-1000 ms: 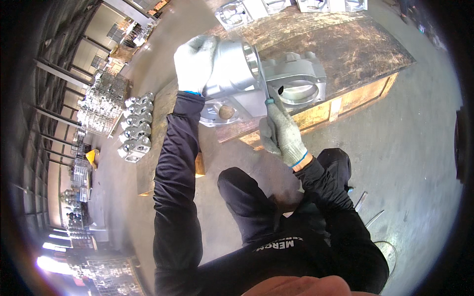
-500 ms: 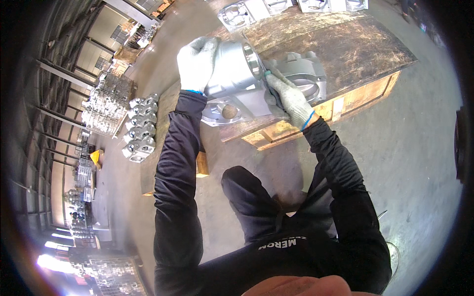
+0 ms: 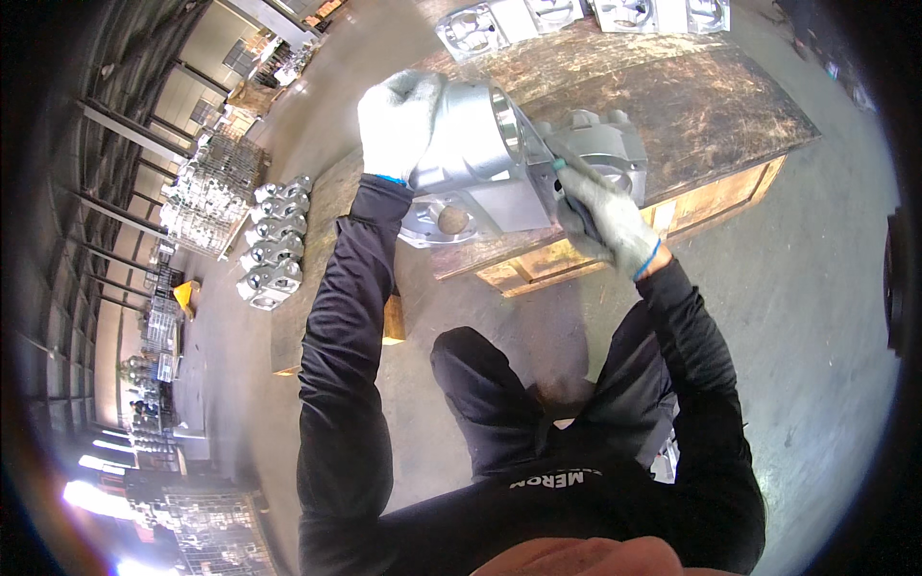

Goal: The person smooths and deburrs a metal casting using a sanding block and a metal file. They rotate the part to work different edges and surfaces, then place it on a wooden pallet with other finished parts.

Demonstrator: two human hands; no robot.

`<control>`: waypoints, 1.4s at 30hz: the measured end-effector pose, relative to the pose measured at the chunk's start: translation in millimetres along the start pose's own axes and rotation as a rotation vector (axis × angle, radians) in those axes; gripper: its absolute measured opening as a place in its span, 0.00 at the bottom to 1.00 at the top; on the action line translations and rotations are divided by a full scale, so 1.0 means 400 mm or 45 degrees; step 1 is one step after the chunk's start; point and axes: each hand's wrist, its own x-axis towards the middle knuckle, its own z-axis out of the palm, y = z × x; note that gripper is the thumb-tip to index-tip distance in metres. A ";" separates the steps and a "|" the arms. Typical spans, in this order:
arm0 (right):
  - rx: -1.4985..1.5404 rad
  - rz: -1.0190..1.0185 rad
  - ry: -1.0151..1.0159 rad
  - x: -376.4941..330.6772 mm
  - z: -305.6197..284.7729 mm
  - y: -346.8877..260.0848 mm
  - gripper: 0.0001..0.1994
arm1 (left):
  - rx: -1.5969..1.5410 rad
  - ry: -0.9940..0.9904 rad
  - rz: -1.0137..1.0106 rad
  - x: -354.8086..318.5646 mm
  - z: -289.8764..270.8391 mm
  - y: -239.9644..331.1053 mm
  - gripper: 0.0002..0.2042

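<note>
A silver metal casting [image 3: 469, 130] with a cylindrical upper body and a round bore lies near the front left edge of the wooden bench top. My left hand [image 3: 396, 120], in a white knit glove, is closed over the left end of the cylinder. Beside the casting's right edge, my gloved right hand [image 3: 615, 216] grips a slim hand tool [image 3: 582, 217] with a dark handle and a teal collar. Its thin working end points toward the bore's rim; whether it touches cannot be told. Just behind that hand sits a second silver casting [image 3: 597, 134].
The bench [image 3: 691, 115] has a worn dark top and pale wooden sides. More castings [image 3: 629, 14] stand along its far edge. At the left, several castings [image 3: 274, 245] sit in a row beside a low wooden board [image 3: 327, 230]. Stacked metal parts [image 3: 216, 178] lie farther left.
My right hand and the tool have moved right and toward me, away from the bore. My left hand stays on the casting; the whole view has shifted slightly.
</note>
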 end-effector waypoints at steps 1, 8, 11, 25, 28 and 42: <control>0.012 -0.001 -0.053 0.006 -0.004 -0.010 0.27 | 0.057 0.000 0.005 0.002 0.000 0.001 0.11; -0.259 0.057 0.020 0.035 -0.001 -0.053 0.28 | 0.092 -0.006 0.033 0.004 -0.002 -0.001 0.11; -0.462 -0.109 -0.114 0.030 -0.022 -0.047 0.29 | 0.267 0.021 0.056 0.000 -0.006 -0.001 0.12; -0.554 0.134 -0.176 0.106 -0.079 -0.082 0.27 | 0.224 -0.008 0.134 0.002 -0.004 0.001 0.12; -1.334 -0.655 -0.272 0.052 -0.045 -0.108 0.25 | 0.190 0.000 0.170 0.000 -0.006 -0.004 0.12; -1.634 -0.856 -0.197 0.016 -0.002 -0.131 0.27 | 0.224 0.088 0.170 0.001 -0.008 -0.013 0.17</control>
